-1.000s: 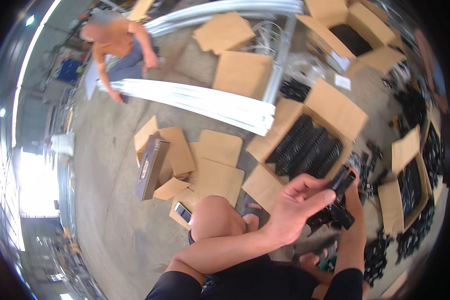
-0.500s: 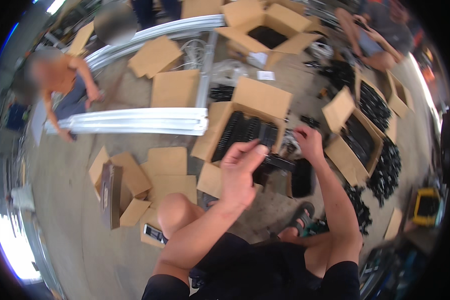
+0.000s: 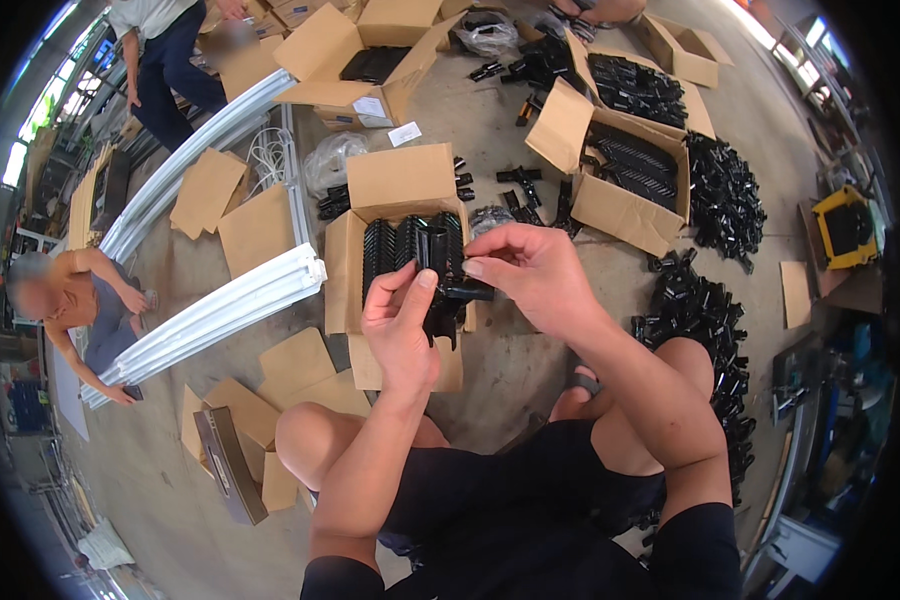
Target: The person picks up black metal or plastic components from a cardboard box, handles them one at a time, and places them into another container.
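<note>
My left hand (image 3: 407, 325) is closed on a black T-shaped fitting (image 3: 433, 250), thumb on the near side, holding it over an open cardboard box (image 3: 400, 178). My right hand (image 3: 535, 278) comes in from the right, thumb and forefinger pinched together at the fitting's right side. Whatever is between those fingertips is too small to make out. Inside the box, rows of similar black fittings (image 3: 380, 250) stand packed side by side. Part of the box's near side is hidden behind the held fitting and my left hand.
Another open box of black parts (image 3: 635, 165) stands to the right, with a heap of loose black fittings (image 3: 695, 305) beside my leg. Long white metal profiles (image 3: 220, 320) lie at left, where a person in orange (image 3: 90, 290) crouches. Flattened cardboard (image 3: 315, 375) lies nearby.
My view has swung right. My right hand has moved from beyond the fitting, over small parts, to its right side. My left hand still holds the fitting, now more upright.
</note>
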A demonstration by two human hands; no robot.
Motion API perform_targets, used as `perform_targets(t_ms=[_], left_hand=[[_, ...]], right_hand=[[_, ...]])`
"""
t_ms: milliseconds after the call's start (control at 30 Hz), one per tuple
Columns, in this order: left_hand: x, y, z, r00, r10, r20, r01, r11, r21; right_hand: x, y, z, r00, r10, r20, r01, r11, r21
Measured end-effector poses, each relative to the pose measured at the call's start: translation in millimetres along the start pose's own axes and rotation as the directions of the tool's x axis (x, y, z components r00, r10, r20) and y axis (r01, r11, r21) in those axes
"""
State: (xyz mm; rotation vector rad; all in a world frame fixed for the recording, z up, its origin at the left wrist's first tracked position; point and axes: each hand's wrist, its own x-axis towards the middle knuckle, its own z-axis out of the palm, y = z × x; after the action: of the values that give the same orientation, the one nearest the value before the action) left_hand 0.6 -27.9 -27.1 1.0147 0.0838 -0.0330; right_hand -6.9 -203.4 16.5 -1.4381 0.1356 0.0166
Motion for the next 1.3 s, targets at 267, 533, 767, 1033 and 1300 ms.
perform_targets(t_ms=[267,533,767,1033,1300], left_hand=[[-3.4,-9.7,9.7,0.998,0.061,0.029,-0.062,0.997,0.047],[-2.2,-10.9,11.9,0.998,0.063,0.015,-0.064,0.996,0.068],[0.5,-9.1,5.8,0.997,0.081,0.003,-0.081,0.990,0.115],[-0.7,-6.4,1.3,0.996,0.086,0.020,-0.088,0.990,0.114],[-4.4,-4.0,4.3,0.997,0.078,0.012,-0.079,0.989,0.126]], right_hand=[[2.1,18.6,1.2,0.998,0.052,-0.044,-0.052,0.999,-0.003],[-0.6,29.2,12.5,0.987,0.080,-0.139,-0.069,0.994,0.086],[-0.5,27.0,14.4,0.988,0.133,-0.083,-0.128,0.990,0.062],[-2.3,24.4,18.3,0.989,-0.100,-0.109,0.058,0.939,-0.340],[1.6,21.3,11.1,0.945,-0.325,-0.034,0.266,0.826,-0.498]])
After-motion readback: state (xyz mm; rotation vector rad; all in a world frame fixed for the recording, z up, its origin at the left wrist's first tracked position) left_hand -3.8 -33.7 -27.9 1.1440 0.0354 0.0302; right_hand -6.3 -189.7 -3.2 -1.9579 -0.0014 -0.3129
